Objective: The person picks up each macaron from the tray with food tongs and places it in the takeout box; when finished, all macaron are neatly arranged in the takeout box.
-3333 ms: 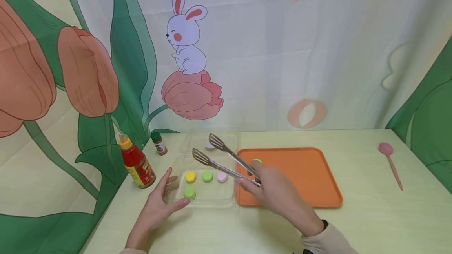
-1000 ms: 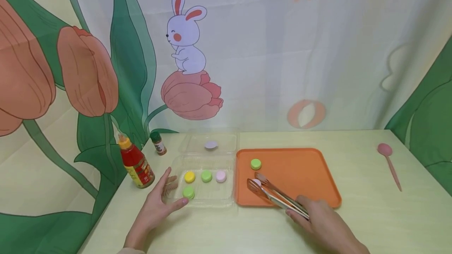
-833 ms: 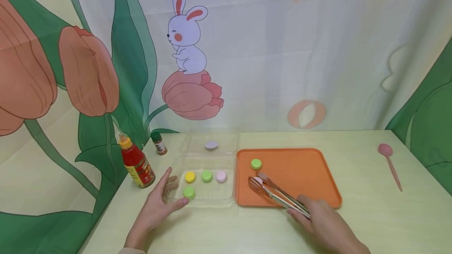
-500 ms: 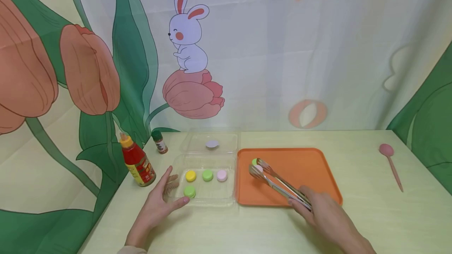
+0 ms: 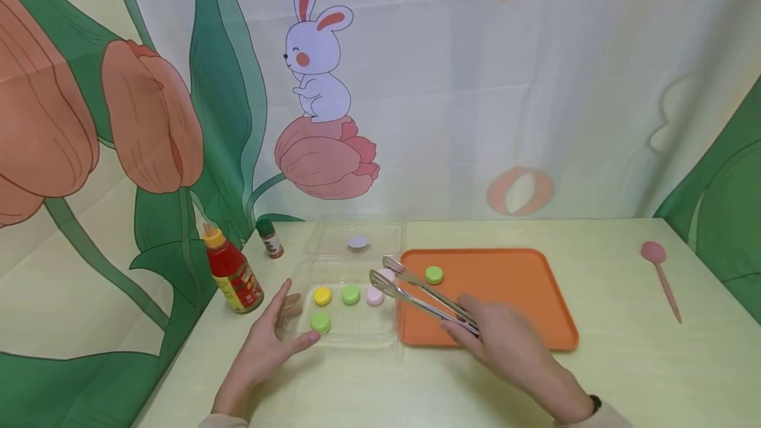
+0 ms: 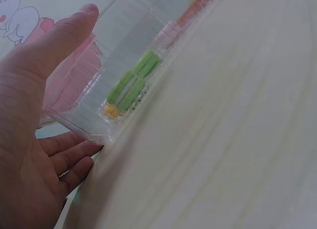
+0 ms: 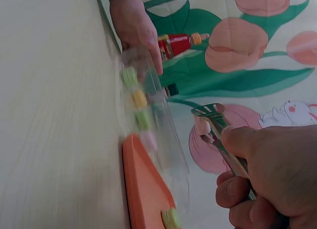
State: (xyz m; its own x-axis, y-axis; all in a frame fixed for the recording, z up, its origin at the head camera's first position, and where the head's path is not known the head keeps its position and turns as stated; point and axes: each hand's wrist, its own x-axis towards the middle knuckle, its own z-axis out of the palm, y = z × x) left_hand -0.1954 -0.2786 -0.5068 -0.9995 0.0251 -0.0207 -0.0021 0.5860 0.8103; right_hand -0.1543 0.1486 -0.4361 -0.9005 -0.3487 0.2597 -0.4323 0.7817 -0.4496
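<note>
My right hand grips metal tongs over the container's right side. A pale pink macaron is caught between the slotted tips, raised above the container in the right wrist view. The clear plastic container has its lid folded back. Inside it are a yellow macaron, a green macaron and another pink macaron in a row, with a second green macaron nearer the front. My left hand rests at the container's left end, fingers along its side and thumb at the front.
An orange tray adjoins the container's right side, with one green macaron on it. A red sauce bottle and a small green-capped jar stand at the left. A pink spoon lies at the far right.
The tongs went from over the container down to the tray, took the pink macaron there, and moved left with it to above the container. My left hand stays in place.
</note>
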